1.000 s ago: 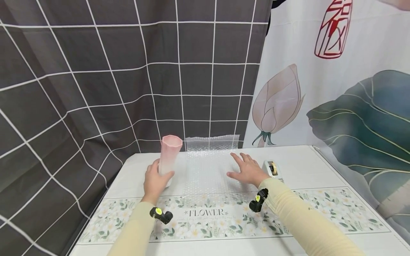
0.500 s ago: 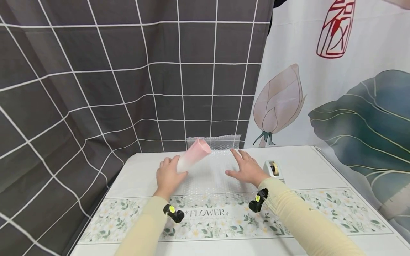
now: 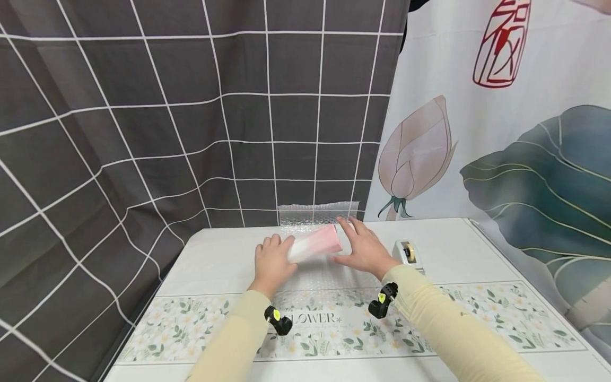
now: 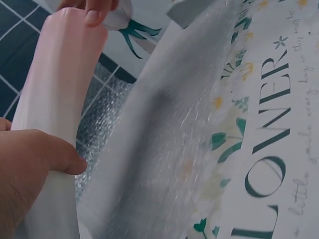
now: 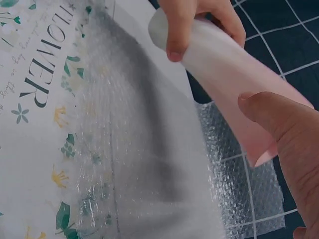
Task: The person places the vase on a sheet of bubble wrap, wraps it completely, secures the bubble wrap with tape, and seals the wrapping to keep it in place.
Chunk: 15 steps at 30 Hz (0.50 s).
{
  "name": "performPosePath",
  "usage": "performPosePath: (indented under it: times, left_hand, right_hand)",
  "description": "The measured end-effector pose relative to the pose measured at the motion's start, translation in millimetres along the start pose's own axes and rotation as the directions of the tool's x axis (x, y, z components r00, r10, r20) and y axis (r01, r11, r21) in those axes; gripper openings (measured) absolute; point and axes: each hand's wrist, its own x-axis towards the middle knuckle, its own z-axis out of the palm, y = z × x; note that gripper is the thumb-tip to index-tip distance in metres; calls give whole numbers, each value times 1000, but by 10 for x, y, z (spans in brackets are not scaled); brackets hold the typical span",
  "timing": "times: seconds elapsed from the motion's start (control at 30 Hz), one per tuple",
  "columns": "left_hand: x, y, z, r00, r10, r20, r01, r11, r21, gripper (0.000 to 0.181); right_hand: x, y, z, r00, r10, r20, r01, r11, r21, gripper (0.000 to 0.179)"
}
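A vase, white at the base and pink at the rim, lies nearly level above a sheet of bubble wrap. My left hand grips its white end, the thumb pressed along one side in the left wrist view. Beside the pink rim is my right hand, fingers spread. Its thumb crosses in front of the vase in the right wrist view; whether it touches is hard to tell. A dark shadow of the vase falls on the wrap.
A small tape dispenser stands on the table just right of my right hand. The wrap's far end rises past the table's back edge against a dark checked curtain. A printed floral band crosses the white table.
My left hand has moved right, tipping the vase from nearly upright to nearly level over the bubble wrap, its rim now at my right hand. The right hand has shifted only slightly.
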Motion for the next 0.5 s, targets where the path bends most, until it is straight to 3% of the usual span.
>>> performPosePath:
  times: [0.27,0.5]
  left_hand:
    - [28,165,-19,997,76,30,-79,988,129,68]
    - [27,287,-19,991,129,26,-131,979,154,68]
  right_hand:
    - [1,-43,12,987,-138,-82,132,989,-72,100]
    - [11,-36,90,958,-268,-100,234,936,-263,81]
